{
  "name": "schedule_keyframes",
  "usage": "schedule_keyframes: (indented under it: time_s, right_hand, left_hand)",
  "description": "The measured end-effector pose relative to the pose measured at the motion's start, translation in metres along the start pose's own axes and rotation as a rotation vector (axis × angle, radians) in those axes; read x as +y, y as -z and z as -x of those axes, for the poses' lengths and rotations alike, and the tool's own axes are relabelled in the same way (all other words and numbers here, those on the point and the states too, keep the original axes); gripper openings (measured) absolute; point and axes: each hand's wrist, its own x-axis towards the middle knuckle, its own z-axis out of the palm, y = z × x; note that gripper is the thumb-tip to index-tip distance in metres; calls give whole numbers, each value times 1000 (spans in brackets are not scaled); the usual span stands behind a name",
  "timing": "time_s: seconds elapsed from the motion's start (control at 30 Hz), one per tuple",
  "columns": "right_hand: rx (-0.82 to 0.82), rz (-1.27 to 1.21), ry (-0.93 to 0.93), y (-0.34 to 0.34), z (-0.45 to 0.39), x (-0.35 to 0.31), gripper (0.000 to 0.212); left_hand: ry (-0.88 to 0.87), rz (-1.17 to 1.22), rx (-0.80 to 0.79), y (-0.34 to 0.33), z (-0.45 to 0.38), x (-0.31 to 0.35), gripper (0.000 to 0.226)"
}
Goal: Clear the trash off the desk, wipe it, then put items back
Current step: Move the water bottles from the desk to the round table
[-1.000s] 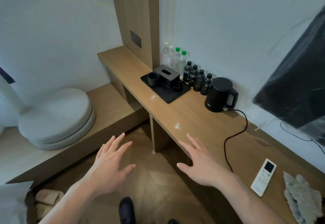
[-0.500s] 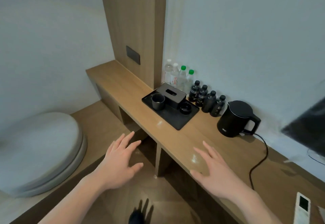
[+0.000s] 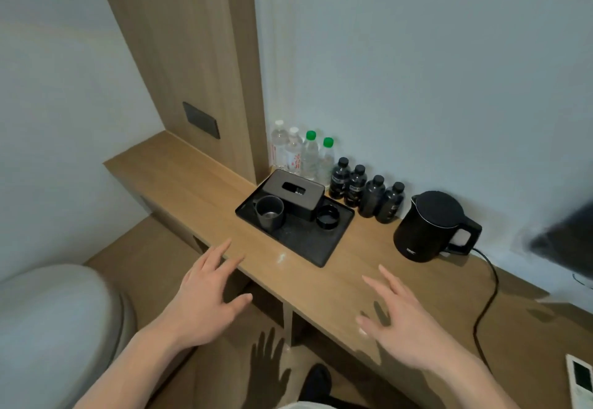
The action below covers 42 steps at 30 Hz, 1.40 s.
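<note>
The desk (image 3: pixel 199 184) runs along the wall, its front edge just under both hands. On it the black tray (image 3: pixel 308 245) carries a cup (image 3: pixel 269 211), a tissue box (image 3: pixel 293 192) and a small round dish (image 3: pixel 327 217). The left hand (image 3: pixel 205 302) hovers near the tray's front corner, fingers spread and holding nothing; the right hand (image 3: pixel 401 325) hangs over the desk further from the tray, likewise wide and empty. Behind the tray stand bottles (image 3: pixel 309 155); beside it, a kettle (image 3: pixel 430 225)
</note>
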Motion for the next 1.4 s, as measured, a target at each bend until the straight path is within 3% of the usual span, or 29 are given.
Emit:
schedule_keyframes:
  time_s: [0.23, 0.43, 0.57, 0.77, 0.97, 1.1, 1.27, 1.4]
  right_hand:
    - [-5, -31, 63, 24, -69, -21, 84]
    - [71, -50, 90, 50, -98, -26, 81]
    - [91, -87, -20, 60, -109, -17, 83]
    - [140, -214, -168, 63, -129, -30, 84]
    - [252, -173, -150, 82, -173, -67, 84]
    - [320, -83, -115, 97, -213, -101, 80]
    - [316, -78, -53, 117, -265, -144, 73]
    - [314, -41, -5, 134, -310, -167, 73]
  left_hand:
    - [0, 0, 1, 19, -67, 9, 80]
    - [-23, 5, -118, 13, -114, 17, 79]
    - [-103, -24, -181, 20, -168, 25, 79]
    - [-200, -20, -155, 60, -268, 24, 81]
    - [-231, 39, -150, 92, -361, 15, 79]
    - [-171, 230, -138, 99, -412, 22, 71]
    - [30, 530, -104, 89, -469, 29, 73]
    - [108, 615, -61, 76, -499, 28, 69]
